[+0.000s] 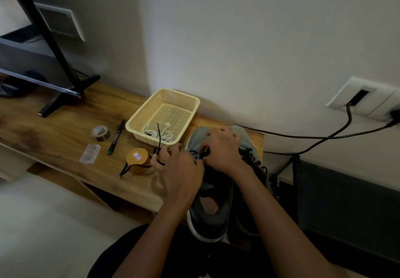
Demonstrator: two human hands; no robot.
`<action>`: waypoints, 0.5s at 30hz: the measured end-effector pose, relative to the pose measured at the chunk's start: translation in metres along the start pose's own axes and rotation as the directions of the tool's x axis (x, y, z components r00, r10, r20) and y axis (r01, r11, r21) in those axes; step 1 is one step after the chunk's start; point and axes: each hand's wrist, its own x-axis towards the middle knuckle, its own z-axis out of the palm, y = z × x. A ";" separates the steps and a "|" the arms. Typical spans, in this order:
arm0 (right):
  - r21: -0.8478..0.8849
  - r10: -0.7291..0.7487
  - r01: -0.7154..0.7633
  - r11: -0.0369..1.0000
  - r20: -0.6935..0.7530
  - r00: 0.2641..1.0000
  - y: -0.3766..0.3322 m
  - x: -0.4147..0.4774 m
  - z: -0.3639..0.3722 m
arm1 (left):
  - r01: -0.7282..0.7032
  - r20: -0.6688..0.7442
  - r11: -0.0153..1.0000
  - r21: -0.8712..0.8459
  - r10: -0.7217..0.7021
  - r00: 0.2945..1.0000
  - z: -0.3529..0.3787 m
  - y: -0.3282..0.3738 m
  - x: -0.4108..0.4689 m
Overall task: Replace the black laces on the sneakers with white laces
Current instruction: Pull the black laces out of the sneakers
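Two grey sneakers stand side by side at the right end of the wooden table [65,130]. On the left sneaker [207,217] both hands work at the lacing. My left hand [181,169] grips the black lace [159,141], whose free end trails over the basket and loops past the tin. My right hand [223,148] pinches another part of that black lace at the eyelets. The right sneaker [251,148] still carries black laces and is partly hidden by my right arm. White laces [155,133] lie in the cream basket [190,106].
A gold tin [138,158], a black marker [116,137], a tape roll [100,132] and a clear plastic case [89,154] lie left of the sneakers. A black stand foot [65,96] sits at the back left. Cables [324,137] run from a wall socket at the right.
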 end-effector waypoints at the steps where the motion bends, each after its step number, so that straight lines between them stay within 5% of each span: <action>1: -0.033 -0.002 0.002 0.999 0.006 1.000 -0.001 -0.001 0.003 | 0.001 0.005 1.000 0.005 -0.001 1.000 0.000 0.000 0.000; 9: -0.137 -0.048 0.043 0.990 -0.033 0.998 0.002 0.002 0.011 | 0.002 0.014 1.000 0.003 -0.002 1.000 -0.003 0.001 -0.001; 15: -0.108 0.198 -0.244 0.964 -0.327 0.924 0.013 0.003 0.001 | 0.002 0.003 1.000 0.012 -0.002 1.000 -0.004 0.001 -0.001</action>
